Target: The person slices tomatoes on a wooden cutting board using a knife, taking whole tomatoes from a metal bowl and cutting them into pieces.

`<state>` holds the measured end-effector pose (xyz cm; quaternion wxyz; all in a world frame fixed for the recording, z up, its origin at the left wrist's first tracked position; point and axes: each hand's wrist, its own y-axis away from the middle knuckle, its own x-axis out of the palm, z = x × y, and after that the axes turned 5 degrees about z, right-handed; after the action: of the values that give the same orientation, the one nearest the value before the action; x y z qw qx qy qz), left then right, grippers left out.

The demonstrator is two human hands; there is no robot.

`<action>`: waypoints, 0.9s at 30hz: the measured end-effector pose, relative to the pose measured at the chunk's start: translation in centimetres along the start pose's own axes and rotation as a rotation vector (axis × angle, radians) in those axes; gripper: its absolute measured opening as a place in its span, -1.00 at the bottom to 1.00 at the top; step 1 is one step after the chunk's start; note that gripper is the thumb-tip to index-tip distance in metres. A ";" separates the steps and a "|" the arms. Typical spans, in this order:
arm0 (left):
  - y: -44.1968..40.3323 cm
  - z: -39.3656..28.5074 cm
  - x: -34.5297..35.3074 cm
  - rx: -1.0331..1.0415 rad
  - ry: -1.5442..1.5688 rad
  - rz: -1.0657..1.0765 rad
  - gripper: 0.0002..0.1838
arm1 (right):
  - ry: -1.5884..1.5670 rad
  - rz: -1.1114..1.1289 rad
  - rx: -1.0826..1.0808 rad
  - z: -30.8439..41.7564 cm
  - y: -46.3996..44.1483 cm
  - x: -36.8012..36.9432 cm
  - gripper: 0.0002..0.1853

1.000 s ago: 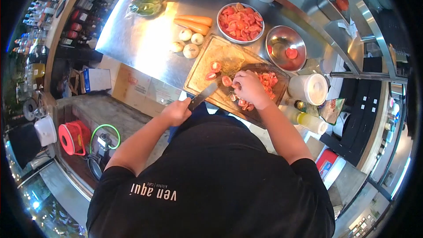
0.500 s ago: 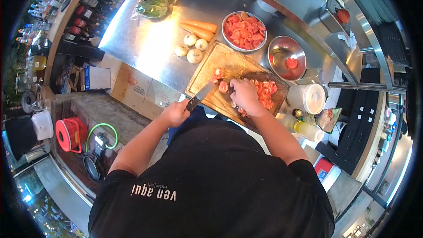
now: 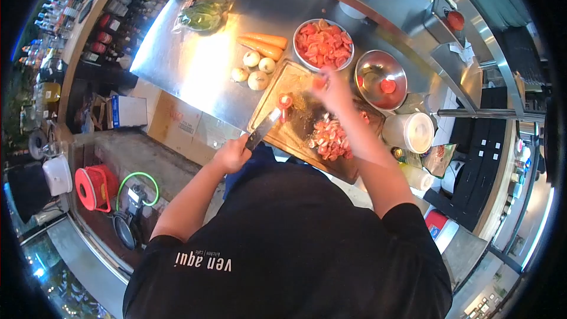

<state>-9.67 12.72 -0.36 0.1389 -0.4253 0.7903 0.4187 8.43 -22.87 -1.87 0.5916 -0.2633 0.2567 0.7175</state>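
My left hand (image 3: 231, 153) is wrapped round the handle of a knife (image 3: 263, 129), whose tip lies by a tomato half (image 3: 284, 101) on the wooden cutting board (image 3: 274, 91). Blurred by motion, my right hand (image 3: 335, 91) pinches a red tomato piece (image 3: 319, 82) over the board's far edge, just below a bowl of tomato pieces (image 3: 323, 45). Chopped tomato (image 3: 331, 139) lies in a heap on the board's near right part, beside my right forearm.
A steel bowl (image 3: 382, 80) with some tomato stands right of the board. Carrots (image 3: 263, 44), onions (image 3: 257, 80) and bagged greens (image 3: 202, 15) lie to the left. A white-lidded tub (image 3: 417, 132) and a bottle (image 3: 416, 176) stand at the right.
My right hand has left the chopped tomato and moved away from my body towards the tomato bowl, with a tomato piece in it. My left hand still grips the knife, slightly further left.
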 end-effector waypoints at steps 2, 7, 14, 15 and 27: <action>0.2 0.4 -0.1 0.004 -0.004 -0.011 -0.73 | 0.027 -0.133 -0.034 0.4 -3.1 -2.3 -0.32; 0.2 1.5 0.2 -0.027 0.031 -0.042 -0.69 | 0.106 -0.045 -0.294 3.4 -4.0 -2.3 -0.51; 0.2 2.1 -0.3 -0.073 0.009 -0.084 -0.66 | 0.110 0.506 -0.470 3.2 3.7 7.4 -0.70; 0.3 2.1 -0.3 -0.043 0.004 -0.103 -0.68 | 0.107 0.510 -0.471 3.0 3.9 7.6 -0.70; -0.4 -2.4 0.6 -0.034 -0.002 0.004 -0.70 | -0.125 0.388 -0.117 1.1 6.8 7.3 -0.76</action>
<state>-9.41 10.42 0.59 0.1315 -0.4254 0.7838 0.4329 0.46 -18.07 -5.61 0.4409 -0.1980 0.2232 0.8465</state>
